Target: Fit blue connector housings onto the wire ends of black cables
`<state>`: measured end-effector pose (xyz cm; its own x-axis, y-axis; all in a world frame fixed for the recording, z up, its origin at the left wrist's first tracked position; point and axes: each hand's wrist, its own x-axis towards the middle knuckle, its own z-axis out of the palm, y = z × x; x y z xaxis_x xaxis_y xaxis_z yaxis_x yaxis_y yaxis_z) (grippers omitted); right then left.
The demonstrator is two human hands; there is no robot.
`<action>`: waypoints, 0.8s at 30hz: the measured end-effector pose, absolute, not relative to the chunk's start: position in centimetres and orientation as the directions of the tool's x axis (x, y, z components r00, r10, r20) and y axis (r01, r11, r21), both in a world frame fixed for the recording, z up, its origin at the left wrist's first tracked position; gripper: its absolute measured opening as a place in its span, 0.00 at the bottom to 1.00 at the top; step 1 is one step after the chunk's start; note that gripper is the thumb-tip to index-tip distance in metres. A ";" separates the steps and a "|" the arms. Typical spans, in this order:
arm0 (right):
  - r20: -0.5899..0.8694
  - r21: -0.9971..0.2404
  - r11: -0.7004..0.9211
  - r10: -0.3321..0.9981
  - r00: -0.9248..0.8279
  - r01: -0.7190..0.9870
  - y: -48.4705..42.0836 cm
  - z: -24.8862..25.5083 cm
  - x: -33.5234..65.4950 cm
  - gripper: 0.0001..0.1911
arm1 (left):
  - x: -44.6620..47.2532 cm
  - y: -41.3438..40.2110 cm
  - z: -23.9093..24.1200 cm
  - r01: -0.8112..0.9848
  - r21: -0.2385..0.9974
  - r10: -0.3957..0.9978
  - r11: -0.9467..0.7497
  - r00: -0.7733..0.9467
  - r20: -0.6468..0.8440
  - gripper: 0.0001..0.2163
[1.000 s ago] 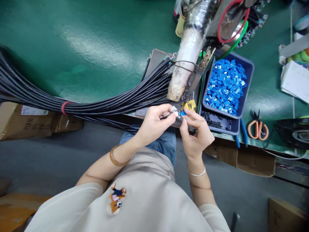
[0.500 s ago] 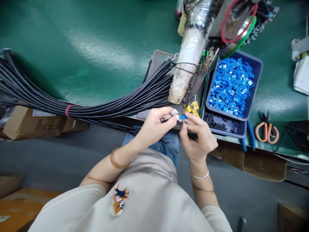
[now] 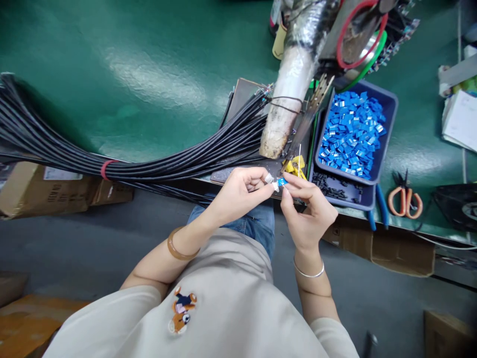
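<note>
L hand (image 3: 244, 193) and R hand (image 3: 309, 214) are positioned at the front edge of the bench (image 3: 149, 44), fingertips nearly meeting. Blue part (image 3: 281, 182) is located btwn them, at the R fingertips, below the yellow pcs (image 3: 295, 165) in view. R thumb & idx are closed to a narrow pinch w/ blue part held at the tips. L thumb & idx are bent and set close together, white covers (image 3: 276, 186) being worn at the tips, just beside the L end of blue part; whether anything is gripped by them can't be told.

Cables (image 3: 186, 166), black, are laid along the bench edge to the L & bound w/ a red band (image 3: 108, 169); their R ends are fanned over a plate (image 3: 244, 94). A tube (image 3: 283, 94), partly wrapped in film, is suspended above the hands. To the R, the bin (image 3: 389, 119) is filled w/ blue pcs (image 3: 352, 134) and is stacked over a tray (image 3: 367, 201) w/ blk bits (image 3: 335, 186). Blue handles (image 3: 382, 206) are seen next to the tray; orange-handled snips (image 3: 405, 199) are placed farther R, near the bench edge.
</note>
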<state>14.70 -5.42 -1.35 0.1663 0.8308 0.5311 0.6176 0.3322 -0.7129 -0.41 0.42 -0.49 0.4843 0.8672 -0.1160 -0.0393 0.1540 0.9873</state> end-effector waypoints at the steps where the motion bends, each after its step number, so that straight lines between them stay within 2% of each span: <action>1: 0.531 -0.712 0.337 0.832 0.159 0.616 -5.4 -1.3 14.7 0.06 | -0.5 0.4 -0.5 -0.045 0.987 0.866 0.157 0.486 -0.116 0.12; 24: 0.604 -0.596 0.409 0.796 0.050 0.692 -4.3 -0.5 15.1 0.06 | 0.2 1.3 -0.3 -0.120 0.974 0.886 0.194 0.447 -0.122 0.07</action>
